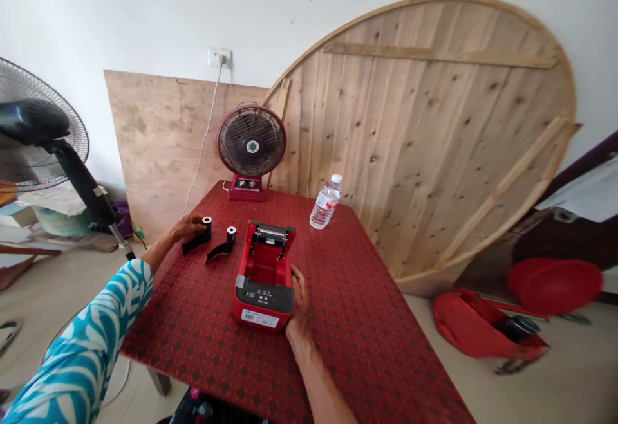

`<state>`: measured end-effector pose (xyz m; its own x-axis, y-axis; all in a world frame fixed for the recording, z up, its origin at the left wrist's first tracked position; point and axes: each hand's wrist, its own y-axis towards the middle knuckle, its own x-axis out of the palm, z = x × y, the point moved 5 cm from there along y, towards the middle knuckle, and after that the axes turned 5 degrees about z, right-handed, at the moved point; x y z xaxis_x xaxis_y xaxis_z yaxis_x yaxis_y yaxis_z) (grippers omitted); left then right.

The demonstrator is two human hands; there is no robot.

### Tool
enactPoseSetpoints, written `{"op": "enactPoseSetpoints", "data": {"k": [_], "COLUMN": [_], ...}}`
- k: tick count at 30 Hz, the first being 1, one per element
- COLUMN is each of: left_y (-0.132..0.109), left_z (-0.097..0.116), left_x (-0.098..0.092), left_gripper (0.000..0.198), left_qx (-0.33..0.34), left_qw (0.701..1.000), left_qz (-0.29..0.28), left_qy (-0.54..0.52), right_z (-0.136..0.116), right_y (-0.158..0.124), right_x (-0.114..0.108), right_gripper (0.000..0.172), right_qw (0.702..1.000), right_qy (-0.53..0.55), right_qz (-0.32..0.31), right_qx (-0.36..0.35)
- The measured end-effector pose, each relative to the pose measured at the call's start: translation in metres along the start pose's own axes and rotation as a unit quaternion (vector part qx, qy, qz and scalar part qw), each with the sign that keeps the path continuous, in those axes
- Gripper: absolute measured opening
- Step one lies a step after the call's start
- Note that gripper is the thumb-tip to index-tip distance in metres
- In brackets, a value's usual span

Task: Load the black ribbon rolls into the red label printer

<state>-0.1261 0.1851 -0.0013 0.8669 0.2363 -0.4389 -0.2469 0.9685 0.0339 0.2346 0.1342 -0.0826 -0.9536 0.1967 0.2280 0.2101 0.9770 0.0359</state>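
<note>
A red and dark grey label printer (263, 302) stands on the table with its lid up and its red inner bay exposed. My right hand (298, 302) is closed against the printer's right side, the fingers partly hidden behind it. To the left, my left hand (189, 226) has its fingers closed around a small black roll (206, 228) with a white core; a loose black strip trails from it onto the table. A second black roll (230, 236), also with a white core and a loose tail, stands between that hand and the printer.
A clear water bottle (326, 202) stands behind the printer on the red patterned table (347, 308). At the back edge is a small red fan (252, 147). Round wooden boards (410, 128) lean on the wall; a floor fan (82, 166) is at left, a red bag (463, 327) at right.
</note>
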Motion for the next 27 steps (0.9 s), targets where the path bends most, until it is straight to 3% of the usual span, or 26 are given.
{"op": "enactPoseSetpoints", "data": {"k": [4,8,10,13,16,19,23,27], "left_y": [-0.016,-0.046,-0.067,-0.1,-0.122,-0.126,-0.114,-0.098], "left_z": [0.019,0.059,0.087,0.125,0.15,0.16,0.157,0.147], "left_x": [-0.006,-0.002,0.013,0.052,0.092,0.121,0.141,0.156], "left_gripper": [0.046,0.056,0.055,0.045,0.036,0.034,0.032,0.025], "left_qx": [-0.004,0.017,0.061,0.144,0.225,0.263,0.239,0.223], "left_qw": [1.0,0.996,0.99,0.966,0.931,0.881,0.814,0.795], "left_qz": [-0.029,-0.072,-0.116,-0.21,-0.199,-0.164,-0.155,-0.196], "left_qy": [-0.012,-0.045,-0.047,0.045,0.207,0.357,0.506,0.529], "right_z": [-0.001,-0.004,-0.006,-0.008,-0.008,-0.007,-0.007,-0.011], "right_y": [0.001,-0.001,-0.001,0.0,0.001,0.003,0.003,0.001], "right_x": [0.003,0.008,0.011,0.014,0.017,0.018,0.02,0.02], "right_gripper": [0.049,0.048,0.047,0.045,0.043,0.041,0.039,0.037], "right_qw": [1.0,0.999,0.999,0.999,0.998,0.997,0.997,0.996], "right_qy": [0.007,0.029,0.038,0.046,0.047,0.048,0.047,0.05], "right_qz": [-0.009,-0.006,0.0,0.004,-0.006,-0.008,-0.013,-0.013], "right_qx": [-0.007,-0.012,-0.016,-0.026,-0.039,-0.058,-0.063,-0.068]}}
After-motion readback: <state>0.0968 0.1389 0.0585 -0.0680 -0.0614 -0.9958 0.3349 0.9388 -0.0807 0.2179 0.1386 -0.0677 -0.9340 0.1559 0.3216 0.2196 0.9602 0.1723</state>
